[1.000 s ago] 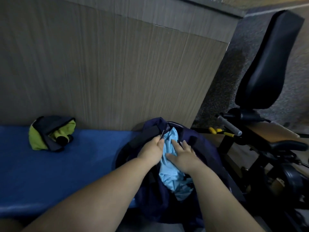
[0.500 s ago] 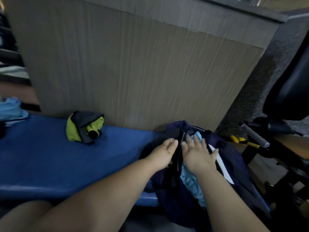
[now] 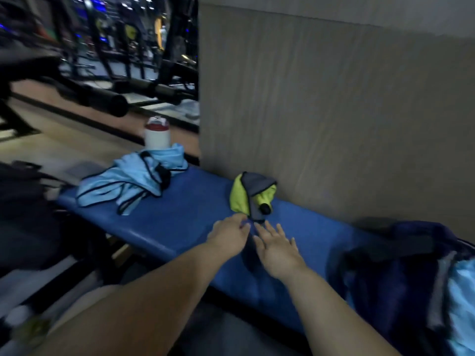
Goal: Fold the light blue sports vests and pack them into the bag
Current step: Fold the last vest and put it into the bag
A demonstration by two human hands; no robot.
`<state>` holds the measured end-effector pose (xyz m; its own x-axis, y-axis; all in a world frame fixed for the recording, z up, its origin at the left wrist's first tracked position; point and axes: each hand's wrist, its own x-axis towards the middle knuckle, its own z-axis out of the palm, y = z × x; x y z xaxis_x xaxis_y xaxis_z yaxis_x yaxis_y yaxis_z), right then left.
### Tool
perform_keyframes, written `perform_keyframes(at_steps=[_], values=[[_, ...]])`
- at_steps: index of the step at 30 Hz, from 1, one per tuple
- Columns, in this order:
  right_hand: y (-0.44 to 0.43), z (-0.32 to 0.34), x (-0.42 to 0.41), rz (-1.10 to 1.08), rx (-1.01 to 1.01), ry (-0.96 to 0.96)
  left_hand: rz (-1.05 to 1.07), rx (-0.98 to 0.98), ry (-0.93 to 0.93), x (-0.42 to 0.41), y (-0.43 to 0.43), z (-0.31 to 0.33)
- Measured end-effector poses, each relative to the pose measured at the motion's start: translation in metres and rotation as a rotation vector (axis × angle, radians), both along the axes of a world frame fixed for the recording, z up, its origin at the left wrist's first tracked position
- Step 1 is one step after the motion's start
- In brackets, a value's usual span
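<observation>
A loose heap of light blue sports vests [image 3: 133,181] with dark trim lies at the far left end of the blue padded bench [image 3: 180,217]. The dark navy bag [image 3: 401,273] sits at the bench's right end, with light blue fabric [image 3: 462,299] showing inside it at the frame's right edge. My left hand [image 3: 228,236] and my right hand [image 3: 276,249] hover side by side over the middle of the bench, fingers spread, holding nothing. Both hands are well clear of the bag and short of the vests.
A yellow-green and grey folded item [image 3: 250,195] rests against the wood-grain partition [image 3: 334,111] just beyond my hands. A white bottle with a red cap [image 3: 157,133] stands behind the vests. Gym machines [image 3: 102,60] fill the back left; a dark object [image 3: 25,201] sits left of the bench.
My hands have left the bag and its blue fabric and swung left over the bench. The view has turned left, bringing the vest heap and bottle into sight.
</observation>
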<state>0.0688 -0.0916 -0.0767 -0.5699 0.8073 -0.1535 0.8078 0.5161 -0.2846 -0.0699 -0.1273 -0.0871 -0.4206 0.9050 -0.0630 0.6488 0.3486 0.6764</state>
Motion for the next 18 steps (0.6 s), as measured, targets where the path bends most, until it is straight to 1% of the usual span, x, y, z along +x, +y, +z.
perform_keyframes(at_steps=[3,5,9,13,15,18], values=[[-0.001,-0.018,-0.042,0.112,-0.061,-0.044,0.152,-0.053,-0.038,-0.048,-0.024,0.001],[0.001,-0.024,-0.065,0.167,-0.05,-0.084,0.223,-0.081,-0.014,-0.077,-0.037,0.005],[0.002,-0.031,-0.104,0.242,0.0,-0.085,0.353,-0.112,0.183,-0.135,-0.047,0.007],[-0.002,-0.041,-0.129,0.296,0.1,-0.093,0.469,-0.035,0.358,-0.187,-0.043,0.009],[-0.003,-0.044,-0.13,0.288,0.142,-0.076,0.47,-0.06,0.437,-0.213,-0.038,0.009],[-0.006,-0.045,-0.127,0.281,0.164,-0.035,0.415,-0.125,0.519,-0.245,-0.027,0.001]])
